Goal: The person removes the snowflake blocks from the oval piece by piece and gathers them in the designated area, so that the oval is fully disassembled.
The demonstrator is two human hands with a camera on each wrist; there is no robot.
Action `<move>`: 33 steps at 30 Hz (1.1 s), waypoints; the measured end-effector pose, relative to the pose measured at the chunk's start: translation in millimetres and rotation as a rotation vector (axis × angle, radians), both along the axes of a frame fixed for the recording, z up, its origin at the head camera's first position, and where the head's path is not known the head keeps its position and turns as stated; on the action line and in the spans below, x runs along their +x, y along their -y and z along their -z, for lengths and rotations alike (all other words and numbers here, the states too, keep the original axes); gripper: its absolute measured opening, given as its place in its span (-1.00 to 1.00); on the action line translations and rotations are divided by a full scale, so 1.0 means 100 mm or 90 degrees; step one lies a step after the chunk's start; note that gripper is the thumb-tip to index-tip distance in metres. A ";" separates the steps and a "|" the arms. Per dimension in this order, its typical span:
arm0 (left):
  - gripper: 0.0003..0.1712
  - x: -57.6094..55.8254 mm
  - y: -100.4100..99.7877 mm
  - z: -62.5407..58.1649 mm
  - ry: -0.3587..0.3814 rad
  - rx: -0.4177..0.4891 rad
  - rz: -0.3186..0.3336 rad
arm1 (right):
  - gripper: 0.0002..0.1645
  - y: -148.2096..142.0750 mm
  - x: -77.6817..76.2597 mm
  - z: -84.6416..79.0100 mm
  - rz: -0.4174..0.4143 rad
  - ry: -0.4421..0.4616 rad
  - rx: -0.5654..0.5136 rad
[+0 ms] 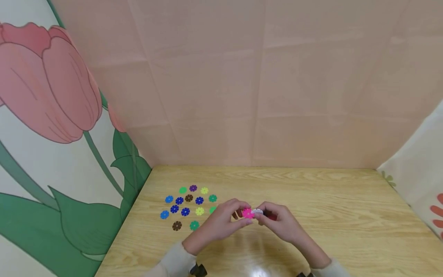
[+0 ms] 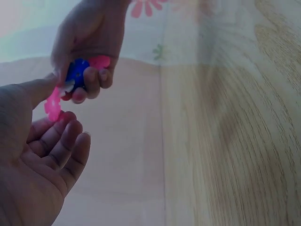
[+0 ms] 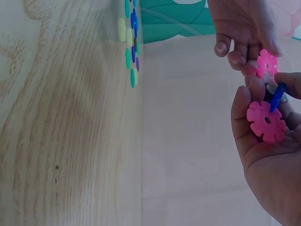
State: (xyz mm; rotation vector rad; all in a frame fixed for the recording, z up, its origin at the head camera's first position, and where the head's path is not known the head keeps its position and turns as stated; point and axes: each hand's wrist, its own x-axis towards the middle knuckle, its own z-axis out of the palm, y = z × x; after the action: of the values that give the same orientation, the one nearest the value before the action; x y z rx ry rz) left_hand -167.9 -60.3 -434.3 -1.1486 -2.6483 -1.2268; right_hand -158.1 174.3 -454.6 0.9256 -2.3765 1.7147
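Observation:
Above the table my left hand pinches a pink notched plastic disc between thumb and fingers. It meets a white disc that my right hand holds by thumb and forefinger. In the right wrist view a blue disc and a second pink disc sit in the right hand, beside the white one. The right hand's curled fingers partly cover this cluster. How deeply the pink and white notches interlock is hidden.
On the wooden table, left of the hands, lie several loose notched discs, among them a brown disc, a green disc and a purple disc. A pink cloth hangs behind the table; a tulip-printed cloth flanks the left.

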 end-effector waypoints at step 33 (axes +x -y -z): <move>-0.59 -0.15 0.09 0.03 0.014 -0.019 -0.079 | -0.84 0.01 -0.02 0.03 0.110 -0.016 -0.030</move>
State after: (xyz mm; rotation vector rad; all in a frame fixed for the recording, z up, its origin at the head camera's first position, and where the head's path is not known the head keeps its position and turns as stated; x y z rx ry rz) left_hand -183.1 -69.6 -436.9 -0.9631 -2.7160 -1.1910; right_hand -160.4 173.0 -457.3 0.7084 -2.3126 1.6775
